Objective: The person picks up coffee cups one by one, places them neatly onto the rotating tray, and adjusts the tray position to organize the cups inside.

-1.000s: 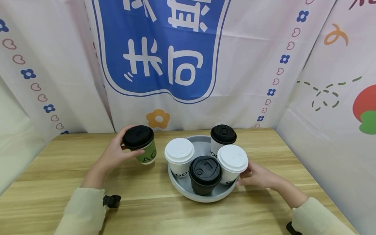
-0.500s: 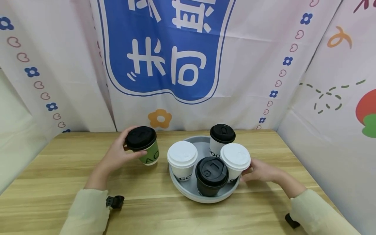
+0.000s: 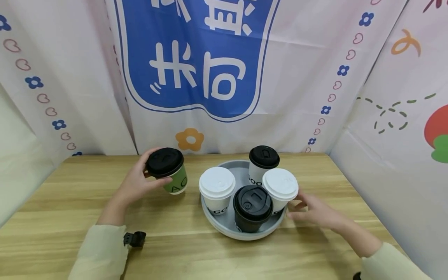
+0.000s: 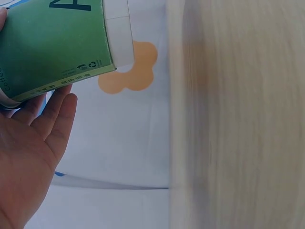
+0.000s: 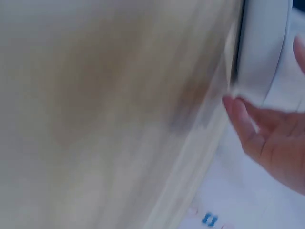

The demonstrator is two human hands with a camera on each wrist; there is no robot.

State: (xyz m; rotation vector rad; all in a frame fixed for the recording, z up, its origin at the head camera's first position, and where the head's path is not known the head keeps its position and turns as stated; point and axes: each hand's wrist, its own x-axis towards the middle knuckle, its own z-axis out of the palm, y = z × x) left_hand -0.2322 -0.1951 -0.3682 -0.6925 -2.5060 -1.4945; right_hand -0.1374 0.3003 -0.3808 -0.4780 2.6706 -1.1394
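Note:
My left hand (image 3: pixel 136 184) grips a green paper coffee cup (image 3: pixel 177 181) with a black lid, thumb across its front. The left wrist view shows wall cloth between the cup's white base (image 4: pixel 119 36) and the table, so it is held off the surface. To its right stands a round grey tray (image 3: pixel 241 175). Two white-lidded cups (image 3: pixel 217 188), a dark cup (image 3: pixel 252 208) and a white cup with a black lid (image 3: pixel 264 158) stand on it. Beside the tray's right rim, my right hand (image 3: pixel 316 210) has its fingers loosely bent with nothing held; contact with the tray is unclear.
The wooden table (image 3: pixel 196 256) reaches back to a printed cloth (image 3: pixel 297 97) hanging behind it. Another printed cloth (image 3: pixel 392 163) borders the right side. A black wrist device (image 3: pixel 134 238) sits at the left sleeve.
My right hand has eased off the tray's right side, drawing slightly right and nearer to me. The left hand keeps the green cup in nearly the same place. The view shifts slightly.

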